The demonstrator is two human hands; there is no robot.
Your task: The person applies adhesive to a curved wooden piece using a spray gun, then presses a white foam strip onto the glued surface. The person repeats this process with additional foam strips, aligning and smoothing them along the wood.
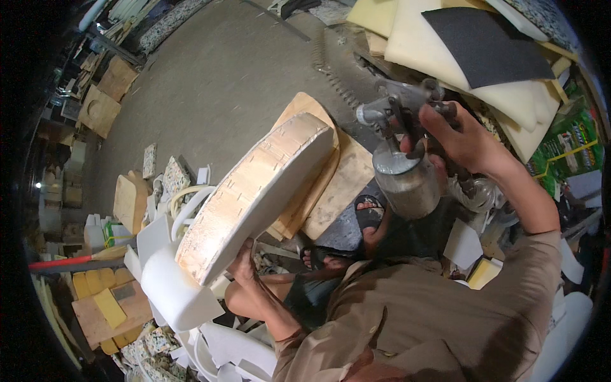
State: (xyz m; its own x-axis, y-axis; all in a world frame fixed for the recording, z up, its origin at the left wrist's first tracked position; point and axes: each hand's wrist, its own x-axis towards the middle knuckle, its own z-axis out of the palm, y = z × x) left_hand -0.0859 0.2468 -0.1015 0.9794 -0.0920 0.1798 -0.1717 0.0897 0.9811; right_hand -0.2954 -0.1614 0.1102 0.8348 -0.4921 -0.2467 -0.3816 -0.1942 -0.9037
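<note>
A spray gun (404, 175) with a dull metal cup is held upright in my right hand (461, 137), its fingers wrapped round the handle and trigger. In front of me, a long curved padded panel (254, 184) stands tilted; its pale, wood-coloured face is dotted with staples and white foam runs along its side. My left hand (244, 262) grips that panel from its lower right edge, some fingers hidden behind it. White foam (181, 286) wraps or hangs at the panel's lower end. The gun's nozzle is apart from the panel.
Wooden boards (340, 184) lie beyond the panel. A coiled hose (337, 86) runs over the grey floor (223, 70). Foam sheets (433, 51) and a black sheet (490, 48) are piled at the far right. Foam scraps (175, 172) and a plywood piece (130, 200) lie at the left.
</note>
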